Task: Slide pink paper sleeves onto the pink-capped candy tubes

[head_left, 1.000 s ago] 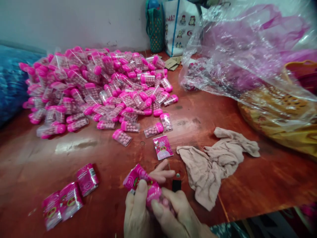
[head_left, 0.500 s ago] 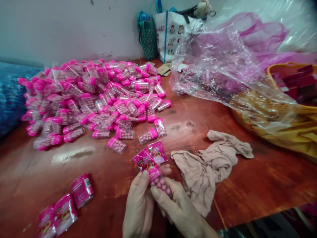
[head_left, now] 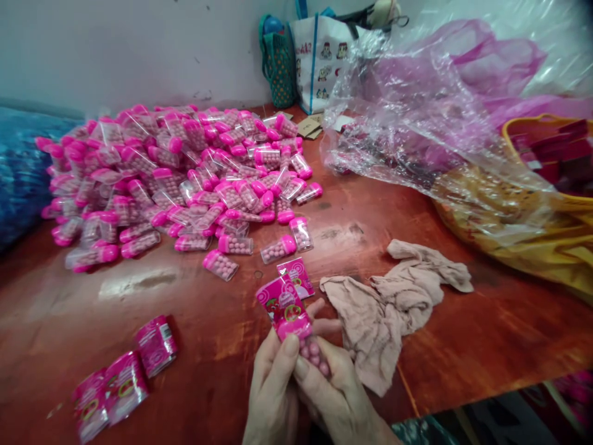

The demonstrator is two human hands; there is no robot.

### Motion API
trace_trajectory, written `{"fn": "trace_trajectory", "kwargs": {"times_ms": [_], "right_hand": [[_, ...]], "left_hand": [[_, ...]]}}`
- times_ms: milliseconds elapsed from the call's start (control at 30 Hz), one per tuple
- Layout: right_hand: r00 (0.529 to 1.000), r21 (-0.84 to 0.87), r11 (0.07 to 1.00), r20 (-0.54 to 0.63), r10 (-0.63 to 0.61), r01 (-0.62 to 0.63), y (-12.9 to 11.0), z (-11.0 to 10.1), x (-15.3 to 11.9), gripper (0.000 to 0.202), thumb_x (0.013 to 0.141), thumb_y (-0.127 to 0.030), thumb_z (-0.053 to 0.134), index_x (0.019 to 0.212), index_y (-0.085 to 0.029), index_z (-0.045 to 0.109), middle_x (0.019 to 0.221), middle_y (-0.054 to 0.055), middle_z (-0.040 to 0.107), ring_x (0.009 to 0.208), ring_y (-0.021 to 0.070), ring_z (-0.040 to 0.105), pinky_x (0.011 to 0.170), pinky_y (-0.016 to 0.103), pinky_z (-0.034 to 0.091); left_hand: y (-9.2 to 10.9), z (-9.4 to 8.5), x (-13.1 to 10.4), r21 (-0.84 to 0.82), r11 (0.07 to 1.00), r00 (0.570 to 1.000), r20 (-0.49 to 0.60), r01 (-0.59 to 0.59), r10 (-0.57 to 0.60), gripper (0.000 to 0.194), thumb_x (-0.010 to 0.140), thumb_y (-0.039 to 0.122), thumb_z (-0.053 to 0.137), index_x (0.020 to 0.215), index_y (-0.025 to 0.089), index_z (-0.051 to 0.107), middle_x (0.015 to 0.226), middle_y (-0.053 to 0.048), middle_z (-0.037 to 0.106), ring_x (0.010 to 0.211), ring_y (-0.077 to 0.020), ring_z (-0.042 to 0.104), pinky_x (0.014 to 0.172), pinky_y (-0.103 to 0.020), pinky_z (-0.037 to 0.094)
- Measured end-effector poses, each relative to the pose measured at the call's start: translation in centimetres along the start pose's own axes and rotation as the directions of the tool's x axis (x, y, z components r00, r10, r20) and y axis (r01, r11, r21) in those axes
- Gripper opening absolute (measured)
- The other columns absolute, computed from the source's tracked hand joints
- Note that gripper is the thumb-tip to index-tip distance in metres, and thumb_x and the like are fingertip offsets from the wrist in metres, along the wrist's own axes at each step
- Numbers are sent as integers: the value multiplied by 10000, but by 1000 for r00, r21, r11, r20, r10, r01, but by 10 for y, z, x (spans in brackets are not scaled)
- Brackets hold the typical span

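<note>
A clear container of pink balls [head_left: 315, 356] is between my two hands, with a pink printed sleeve [head_left: 283, 304] at its upper end. My left hand [head_left: 273, 383] pinches the sleeve, its thumb on the lower edge. Fingers of my right hand [head_left: 336, 383] close round the container's body, the thumb over the balls. Another printed sleeve [head_left: 299, 276] lies flat on the table just beyond. At the lower left are several pink sleeves [head_left: 124, 386]. A large heap of pink-capped containers [head_left: 185, 179] covers the back left.
A crumpled beige cloth [head_left: 398, 303] lies right of my hands on the red-brown table [head_left: 463, 346]. At the right, clear plastic film [head_left: 417, 123] drapes over a yellow basket [head_left: 519, 235]. A white printed bag [head_left: 319, 62] stands behind; a blue bag [head_left: 28, 167] is far left.
My hands have shifted slightly right with the container. The held sleeve now shows more of its printed face, sitting more upright over the container's end.
</note>
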State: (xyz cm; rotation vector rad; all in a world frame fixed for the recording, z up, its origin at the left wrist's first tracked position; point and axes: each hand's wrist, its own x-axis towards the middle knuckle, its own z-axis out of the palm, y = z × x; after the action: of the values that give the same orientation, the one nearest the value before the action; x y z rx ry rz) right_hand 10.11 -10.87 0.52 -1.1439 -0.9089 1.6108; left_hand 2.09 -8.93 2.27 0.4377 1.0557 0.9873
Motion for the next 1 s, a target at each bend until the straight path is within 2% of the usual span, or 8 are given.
{"fn": "trace_trajectory", "kwargs": {"times_ms": [133,233,300,400,500,767,900,1000], "right_hand": [[1000,-169,986,9,-5,6,-4,-6,5,251,893,-387,441,804,-169,527,649,-22,461,582,105,435,536,214,359],[994,-354,930,62,-87,103,-8,-15,6,244,884,-374,460,798,-167,553,631,-11,513,570,121,491,565,232,394],[988,-387,912,-7,-155,140,-9,-21,7,264,887,-376,452,764,-164,548,621,-7,528,526,112,493,541,228,406],[952,-375,916,-204,-229,141,-9,-24,10,247,880,-385,467,807,-170,564,616,-7,548,495,107,504,498,217,417],[934,-359,923,-264,-242,138,-8,-22,14,236,835,-395,547,938,-187,589,656,0,578,491,114,516,458,219,420],[993,-109,993,-115,29,-42,-15,-27,22,262,825,-448,545,852,-198,620,654,-6,577,382,79,481,362,204,398],[993,1,996,-76,85,-85,-15,-27,23,253,827,-439,547,845,-194,608,703,-6,576,345,57,453,303,189,364],[993,-36,997,-108,57,-62,-13,-23,21,239,839,-410,539,813,-190,630,701,4,578,366,65,464,317,196,380]], "left_hand": [[1,-8,7,-28,999,1000,0,19,-19,264,805,313,557,923,130,705,974,-133,693,935,-253,617,772,-306,502],[1,-16,14,-65,998,1000,-8,-9,8,256,800,335,567,875,134,706,863,-111,702,800,-222,644,677,-287,524],[0,-21,17,-67,996,998,-14,-54,54,245,792,345,577,793,133,698,759,-93,697,700,-206,648,588,-274,528],[-4,-23,19,-30,998,999,21,-50,50,257,807,349,560,720,130,664,623,-60,657,541,-162,617,472,-242,501],[-12,-21,15,3,1000,995,102,6,-6,250,804,360,567,739,130,637,536,-14,591,421,-99,543,406,-191,453],[-11,-25,13,83,993,955,280,81,-101,192,757,280,633,871,128,608,598,-21,586,477,-111,556,416,-181,408],[-10,-24,14,165,985,969,228,58,-95,162,795,220,592,917,116,617,602,-18,575,524,-96,526,481,-187,405],[-14,-22,13,161,986,978,192,47,-78,137,804,230,581,879,122,619,591,-13,568,529,-92,503,483,-185,387]]}}
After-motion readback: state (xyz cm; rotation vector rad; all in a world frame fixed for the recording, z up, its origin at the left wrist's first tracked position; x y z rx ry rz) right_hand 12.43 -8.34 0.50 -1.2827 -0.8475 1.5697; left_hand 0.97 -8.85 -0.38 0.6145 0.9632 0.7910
